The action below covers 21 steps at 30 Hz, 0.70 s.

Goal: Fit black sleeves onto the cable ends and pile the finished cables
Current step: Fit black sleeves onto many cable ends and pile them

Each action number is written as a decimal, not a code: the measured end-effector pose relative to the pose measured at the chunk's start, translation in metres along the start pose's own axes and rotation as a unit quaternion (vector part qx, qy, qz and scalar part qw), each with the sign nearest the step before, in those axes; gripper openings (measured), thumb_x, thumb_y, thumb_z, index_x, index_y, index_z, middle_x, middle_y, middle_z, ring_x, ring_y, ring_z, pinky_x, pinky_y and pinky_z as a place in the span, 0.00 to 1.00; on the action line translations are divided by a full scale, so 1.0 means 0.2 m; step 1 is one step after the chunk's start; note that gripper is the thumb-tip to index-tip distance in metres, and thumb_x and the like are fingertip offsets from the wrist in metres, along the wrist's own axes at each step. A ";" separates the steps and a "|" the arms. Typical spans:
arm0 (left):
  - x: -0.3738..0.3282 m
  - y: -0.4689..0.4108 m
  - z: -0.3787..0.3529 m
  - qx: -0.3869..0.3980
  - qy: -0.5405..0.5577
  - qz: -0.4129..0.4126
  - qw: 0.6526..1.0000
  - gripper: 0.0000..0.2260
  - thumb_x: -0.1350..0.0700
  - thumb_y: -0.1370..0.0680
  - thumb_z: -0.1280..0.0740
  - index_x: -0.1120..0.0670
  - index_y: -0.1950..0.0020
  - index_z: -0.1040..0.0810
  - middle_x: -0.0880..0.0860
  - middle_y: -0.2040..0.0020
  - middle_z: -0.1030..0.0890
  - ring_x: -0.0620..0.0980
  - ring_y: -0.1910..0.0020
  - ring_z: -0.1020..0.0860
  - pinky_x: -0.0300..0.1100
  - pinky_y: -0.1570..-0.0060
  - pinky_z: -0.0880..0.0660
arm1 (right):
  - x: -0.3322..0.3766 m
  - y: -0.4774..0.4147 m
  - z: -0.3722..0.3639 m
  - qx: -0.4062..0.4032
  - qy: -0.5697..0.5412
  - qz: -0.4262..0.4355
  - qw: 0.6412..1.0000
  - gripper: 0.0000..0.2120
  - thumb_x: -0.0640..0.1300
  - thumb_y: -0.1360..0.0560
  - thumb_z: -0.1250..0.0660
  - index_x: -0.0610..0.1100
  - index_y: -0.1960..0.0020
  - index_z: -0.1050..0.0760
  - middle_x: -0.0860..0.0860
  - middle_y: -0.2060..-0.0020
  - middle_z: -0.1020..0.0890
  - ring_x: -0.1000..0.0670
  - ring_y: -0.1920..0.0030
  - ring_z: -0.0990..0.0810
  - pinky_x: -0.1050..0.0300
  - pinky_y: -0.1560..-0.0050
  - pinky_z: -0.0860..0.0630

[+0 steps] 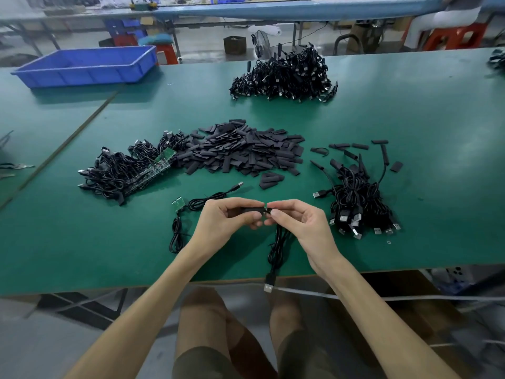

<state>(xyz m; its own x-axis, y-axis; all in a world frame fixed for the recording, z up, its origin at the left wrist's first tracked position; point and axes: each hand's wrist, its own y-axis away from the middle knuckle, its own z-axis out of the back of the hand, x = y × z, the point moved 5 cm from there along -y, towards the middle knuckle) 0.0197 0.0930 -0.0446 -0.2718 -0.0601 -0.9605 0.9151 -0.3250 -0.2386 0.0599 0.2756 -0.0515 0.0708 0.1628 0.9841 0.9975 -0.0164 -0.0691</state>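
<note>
Sleeve (pixel 247 211) and cable (pixel 276 242) meet just above the near edge of the table (pixel 410 119). Our left hand (pixel 232 217) pinches the sleeve, and our right hand (pixel 296 218) pinches the cable's end. Its plug (pixel 268 288) dangles past the edge. We cannot tell whether the end has entered yet. We should hold the sleeve mouth level, line the end up square and slide it in without kinking.

Ahead lies the heap of sleeves (pixel 246 151), with bare cables (pixel 123 170) to its left. The sleeved pile (pixel 358 203) is near our right hand and a far pile (pixel 284 75) lies beyond. A loose cable (pixel 196 203) just beside our left hand could snag. A tray (pixel 87 67) sits far left.
</note>
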 end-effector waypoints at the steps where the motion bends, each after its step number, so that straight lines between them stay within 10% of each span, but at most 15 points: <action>1: 0.00 0.00 0.00 -0.004 -0.002 0.001 1.000 0.10 0.61 0.26 0.24 0.58 0.45 0.14 0.57 0.58 0.13 0.56 0.61 0.14 0.42 0.53 0.19 | 0.00 0.00 0.00 -0.003 0.001 0.001 1.000 0.05 0.35 0.23 0.26 0.40 0.47 0.16 0.43 0.55 0.12 0.45 0.54 0.12 0.60 0.47 0.19; 21: -0.02 0.02 -0.02 0.011 0.028 0.016 0.999 0.11 0.67 0.26 0.26 0.63 0.44 0.16 0.58 0.59 0.13 0.53 0.63 0.15 0.39 0.56 0.19 | -0.01 0.00 0.01 0.025 -0.027 0.001 0.999 0.09 0.33 0.27 0.25 0.39 0.47 0.14 0.41 0.56 0.12 0.45 0.52 0.12 0.59 0.44 0.19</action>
<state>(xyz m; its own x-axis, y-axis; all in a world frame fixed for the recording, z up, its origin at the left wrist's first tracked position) 0.0252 0.0968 -0.0425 -0.2256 -0.0176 -0.9741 0.9161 -0.3439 -0.2060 0.0604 0.2774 -0.0540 0.0711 0.2168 0.9736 0.9963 0.0326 -0.0801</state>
